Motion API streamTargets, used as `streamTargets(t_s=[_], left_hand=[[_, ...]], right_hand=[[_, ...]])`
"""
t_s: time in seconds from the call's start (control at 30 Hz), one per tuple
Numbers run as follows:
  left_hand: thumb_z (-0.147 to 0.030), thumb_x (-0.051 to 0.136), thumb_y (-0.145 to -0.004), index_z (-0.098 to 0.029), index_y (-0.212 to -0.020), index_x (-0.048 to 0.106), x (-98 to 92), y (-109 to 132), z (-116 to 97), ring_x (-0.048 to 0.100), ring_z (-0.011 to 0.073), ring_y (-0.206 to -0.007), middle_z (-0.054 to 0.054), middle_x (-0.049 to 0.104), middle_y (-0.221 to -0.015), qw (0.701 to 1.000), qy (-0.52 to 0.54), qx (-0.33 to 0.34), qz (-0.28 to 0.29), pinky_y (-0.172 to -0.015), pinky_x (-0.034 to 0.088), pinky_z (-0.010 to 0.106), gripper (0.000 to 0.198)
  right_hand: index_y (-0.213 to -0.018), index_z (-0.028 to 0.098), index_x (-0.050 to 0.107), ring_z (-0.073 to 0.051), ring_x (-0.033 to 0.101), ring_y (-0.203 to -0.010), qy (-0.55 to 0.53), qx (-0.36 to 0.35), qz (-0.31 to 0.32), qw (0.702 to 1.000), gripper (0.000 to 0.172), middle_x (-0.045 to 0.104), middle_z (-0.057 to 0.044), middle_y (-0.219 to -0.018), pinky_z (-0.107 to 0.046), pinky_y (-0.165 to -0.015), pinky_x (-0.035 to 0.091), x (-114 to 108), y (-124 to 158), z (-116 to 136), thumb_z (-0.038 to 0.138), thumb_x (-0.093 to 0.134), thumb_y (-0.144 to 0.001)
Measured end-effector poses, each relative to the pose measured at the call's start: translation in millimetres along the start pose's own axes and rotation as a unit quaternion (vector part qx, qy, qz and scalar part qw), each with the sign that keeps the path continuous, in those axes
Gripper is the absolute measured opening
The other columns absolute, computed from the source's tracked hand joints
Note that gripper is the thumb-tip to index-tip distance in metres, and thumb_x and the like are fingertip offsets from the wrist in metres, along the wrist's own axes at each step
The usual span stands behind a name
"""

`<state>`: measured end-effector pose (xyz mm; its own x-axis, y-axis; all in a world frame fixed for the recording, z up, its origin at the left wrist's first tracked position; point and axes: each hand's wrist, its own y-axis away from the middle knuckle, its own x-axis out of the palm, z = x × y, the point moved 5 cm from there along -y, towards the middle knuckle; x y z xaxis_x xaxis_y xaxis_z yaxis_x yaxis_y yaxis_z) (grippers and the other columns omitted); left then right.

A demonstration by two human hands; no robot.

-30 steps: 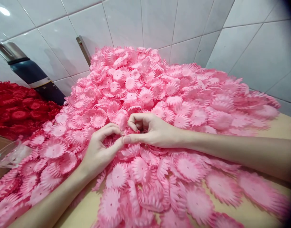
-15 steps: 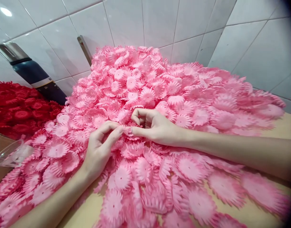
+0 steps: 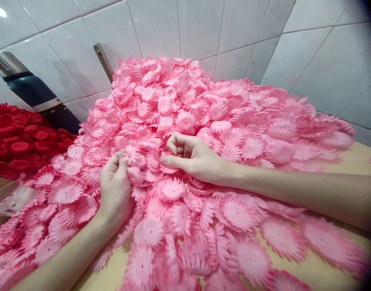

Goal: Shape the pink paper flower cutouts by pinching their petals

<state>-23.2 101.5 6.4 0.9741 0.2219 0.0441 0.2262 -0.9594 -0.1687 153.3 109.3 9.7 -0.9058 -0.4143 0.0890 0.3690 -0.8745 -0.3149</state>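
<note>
A big heap of pink fringed fabric flower discs (image 3: pixel 164 104) fills the middle, many with a small hole at the centre. Left of centre, my left hand (image 3: pixel 115 184) is closed, its thumb and finger pinched on the edge of a pink flower disc (image 3: pixel 133 157) held just above the heap. To its right, my right hand (image 3: pixel 194 157) hovers over the pile with fingers curled and the thumb stretched out apart from them. I see nothing between that thumb and forefinger. The other fingers are partly hidden behind the hand.
A dark blue bottle (image 3: pixel 42 97) with a metal cap leans at the left by a red heap of similar discs (image 3: pixel 24 139). A clear plastic cup (image 3: pixel 12 198) lies below. A metal strip (image 3: pixel 103 62) stands against the tiled wall (image 3: pixel 200 26). The yellowish tabletop (image 3: pixel 361 157) shows at right.
My hands were together at the fingertips; now they are apart. My left hand has moved left and up with the pink flower disc. My right hand has hardly moved.
</note>
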Motion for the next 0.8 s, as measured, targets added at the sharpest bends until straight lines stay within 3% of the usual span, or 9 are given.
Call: streamTargets(t_s=[0.07,0.27,0.4,0.53,0.7,0.8], left_hand=[[-0.02,0.064,-0.076,-0.018,-0.072,0.059,-3.5,-6.2,2.1,0.051,0.0104,-0.058,-0.002,0.059,-0.069,0.997,0.06,-0.009,-0.037,-0.056,0.042,0.022,0.007],[-0.013,0.067,-0.069,-0.017,-0.07,0.068,-2.5,-9.4,-5.8,0.058,0.0088,-0.079,-0.003,0.068,-0.08,0.999,0.041,0.014,-0.019,-0.074,0.045,0.017,0.004],[-0.013,0.068,-0.068,-0.017,-0.069,0.068,-0.2,-6.3,-5.5,0.057,0.01,-0.074,-0.004,0.066,-0.077,0.999,0.038,-0.001,0.0,-0.067,0.045,0.019,0.005],[-0.021,0.071,-0.074,-0.017,-0.071,0.065,0.7,-6.3,-2.3,0.055,0.011,-0.074,-0.002,0.063,-0.078,1.0,0.015,-0.006,0.022,-0.069,0.045,0.021,0.008],[-0.024,0.078,-0.073,-0.022,-0.089,0.054,-2.6,-2.4,-9.5,0.058,0.0132,-0.088,-0.003,0.061,-0.089,0.996,-0.036,0.081,0.018,-0.084,0.046,0.024,0.03],[-0.026,0.075,-0.078,-0.026,-0.098,0.053,2.5,4.2,-18.9,0.056,0.0133,-0.092,-0.002,0.058,-0.095,0.981,-0.103,0.148,0.078,-0.087,0.044,0.025,0.029]], right_hand=[[-0.068,0.019,0.037,-0.005,0.03,-0.054,0.009,0.005,-0.009,1.0,0.039,0.032,0.009,-0.062,-0.023,-0.049,0.023,-1.1,0.5,0.0,0.019,0.076,-0.073],[-0.074,0.017,0.047,-0.005,0.039,-0.059,-0.007,0.016,0.008,1.0,0.036,0.044,0.007,-0.069,-0.022,-0.053,0.031,0.0,0.6,-2.7,0.019,0.081,-0.065],[-0.077,0.016,0.052,-0.007,0.047,-0.065,-0.019,0.026,0.031,0.999,0.036,0.051,0.005,-0.074,-0.022,-0.057,0.037,0.8,0.2,-6.9,0.017,0.084,-0.061],[-0.078,0.016,0.05,-0.006,0.044,-0.062,-0.029,0.033,0.048,0.998,0.036,0.049,0.006,-0.072,-0.021,-0.055,0.035,2.4,1.1,-8.9,0.015,0.082,-0.063],[-0.074,0.018,0.044,-0.004,0.032,-0.054,-0.012,0.027,0.015,0.999,0.038,0.036,0.009,-0.062,-0.021,-0.048,0.026,2.2,0.9,-4.7,0.02,0.081,-0.068],[-0.072,0.019,0.04,-0.004,0.025,-0.05,0.0,0.026,-0.004,1.0,0.038,0.029,0.011,-0.058,-0.022,-0.045,0.02,0.7,0.8,-2.8,0.023,0.078,-0.073]])
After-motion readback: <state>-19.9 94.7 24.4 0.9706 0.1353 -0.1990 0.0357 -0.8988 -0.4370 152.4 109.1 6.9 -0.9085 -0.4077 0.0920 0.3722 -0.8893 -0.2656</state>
